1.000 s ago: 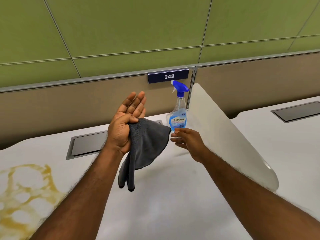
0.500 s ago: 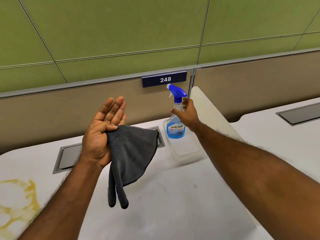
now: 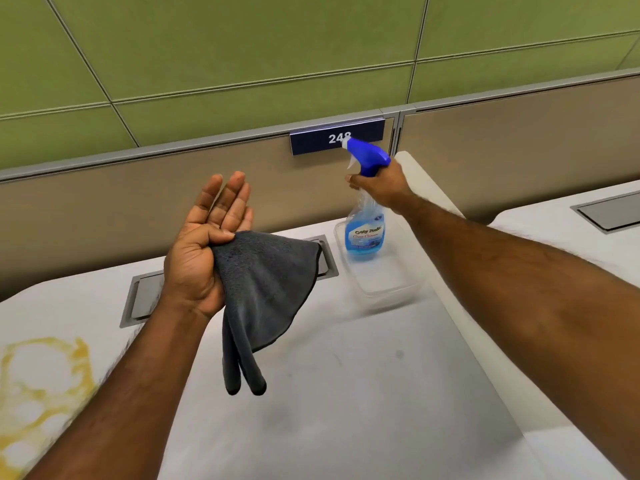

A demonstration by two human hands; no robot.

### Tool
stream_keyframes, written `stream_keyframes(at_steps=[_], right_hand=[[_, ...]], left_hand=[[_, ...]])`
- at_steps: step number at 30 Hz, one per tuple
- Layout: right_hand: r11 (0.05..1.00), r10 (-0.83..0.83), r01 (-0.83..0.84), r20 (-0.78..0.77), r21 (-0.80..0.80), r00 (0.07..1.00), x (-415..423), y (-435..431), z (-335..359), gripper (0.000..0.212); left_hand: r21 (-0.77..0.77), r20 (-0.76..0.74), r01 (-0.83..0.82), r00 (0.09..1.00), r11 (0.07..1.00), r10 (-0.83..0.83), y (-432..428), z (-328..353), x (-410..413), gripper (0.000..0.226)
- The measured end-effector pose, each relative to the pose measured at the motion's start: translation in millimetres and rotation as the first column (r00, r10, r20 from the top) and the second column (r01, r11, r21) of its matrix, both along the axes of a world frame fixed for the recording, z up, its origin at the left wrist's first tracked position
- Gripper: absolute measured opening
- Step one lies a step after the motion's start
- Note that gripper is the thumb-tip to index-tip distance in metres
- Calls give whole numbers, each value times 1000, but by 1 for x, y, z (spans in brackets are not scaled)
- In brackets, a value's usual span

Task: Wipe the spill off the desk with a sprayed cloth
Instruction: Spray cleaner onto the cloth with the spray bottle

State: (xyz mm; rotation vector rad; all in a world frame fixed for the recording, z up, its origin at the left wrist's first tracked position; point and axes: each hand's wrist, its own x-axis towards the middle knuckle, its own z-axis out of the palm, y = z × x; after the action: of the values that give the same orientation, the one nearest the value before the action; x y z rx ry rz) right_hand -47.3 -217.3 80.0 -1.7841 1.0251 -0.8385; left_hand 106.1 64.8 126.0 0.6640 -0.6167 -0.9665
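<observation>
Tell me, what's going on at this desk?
A person is about to clean a yellow spill on the desk. The left hand holds a grey cloth pinched under the thumb, hanging down. The right hand grips the neck of a blue spray bottle standing in a clear tray. No wiping has happened yet.

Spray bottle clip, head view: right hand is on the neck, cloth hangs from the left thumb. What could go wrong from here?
1. The spray bottle stands in a shallow clear tray; lifting by the right hand's grip may snag or drag the tray.
2. The grey cloth is only pinched under the left hand's thumb, so it may slip.
3. The nozzle points left, above the cloth; spray may miss.
</observation>
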Motion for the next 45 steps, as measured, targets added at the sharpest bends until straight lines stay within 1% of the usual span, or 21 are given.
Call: stream_keyframes(at_steps=[3,6,9,11,13,16,19,21,23,26,28,29,31,34,36,39,41,43,45], right_hand=[[994,78,-69,105,-88,991,-11,16,32,33],[988,105,-75,229,-134,968,-23,37,62,37],[987,156,-135,349,-84,924,-39,66,82,41],[977,204,-211,408,-28,890,-52,90,88,36],[959,236,-280,430,41,871,-65,114,84,32],[929,249,-335,406,156,879,-82,146,65,31],[855,290,-426,410,294,865,-97,172,43,39],[824,309,-452,398,342,864,-105,191,32,42],[836,325,-440,350,328,879,-110,209,26,36],[856,384,-451,273,252,882,-111,236,22,26],[861,415,-461,226,217,881,-111,254,18,21],[864,428,-464,200,195,881,-110,263,15,21],[874,445,-465,149,145,883,-109,277,7,19],[891,424,-439,135,117,896,-106,291,-3,13],[907,386,-404,147,116,911,-103,296,-6,13],[923,330,-355,175,145,928,-99,302,-7,14],[938,302,-323,162,123,939,-99,305,-9,23],[946,294,-309,145,100,945,-100,308,-12,32],[933,330,-346,152,96,932,-104,307,-9,31]], left_hand=[[-23,-22,5,1000,1000,-5,4,7,4,76],[-46,-51,0,999,999,-2,9,14,8,78],[-57,-51,-6,999,998,4,12,24,10,73],[-66,-40,-7,999,998,4,15,31,10,74],[-81,-36,1,999,997,-4,18,38,10,77],[-91,-32,5,999,996,-8,24,45,8,79],[-101,-45,21,999,995,-26,31,46,3,80],[-105,-54,27,998,994,-33,35,46,0,78],[-110,-74,24,997,994,-33,40,48,-6,74],[-84,-115,-3,993,996,-7,46,52,-14,70],[-67,-108,-23,994,997,16,50,53,-17,69],[-75,-108,-19,994,997,10,51,54,-18,72],[-103,-100,7,995,995,-18,53,54,-18,83],[-116,-79,25,996,993,-35,55,55,-19,95],[-118,-80,30,996,993,-40,55,56,-22,96],[-123,-98,19,995,992,-32,57,58,-25,93],[-116,-122,-9,992,993,-5,58,60,-27,88],[-106,-128,-33,992,994,20,60,62,-28,86],[-93,-129,-45,991,995,33,60,63,-29,82]])
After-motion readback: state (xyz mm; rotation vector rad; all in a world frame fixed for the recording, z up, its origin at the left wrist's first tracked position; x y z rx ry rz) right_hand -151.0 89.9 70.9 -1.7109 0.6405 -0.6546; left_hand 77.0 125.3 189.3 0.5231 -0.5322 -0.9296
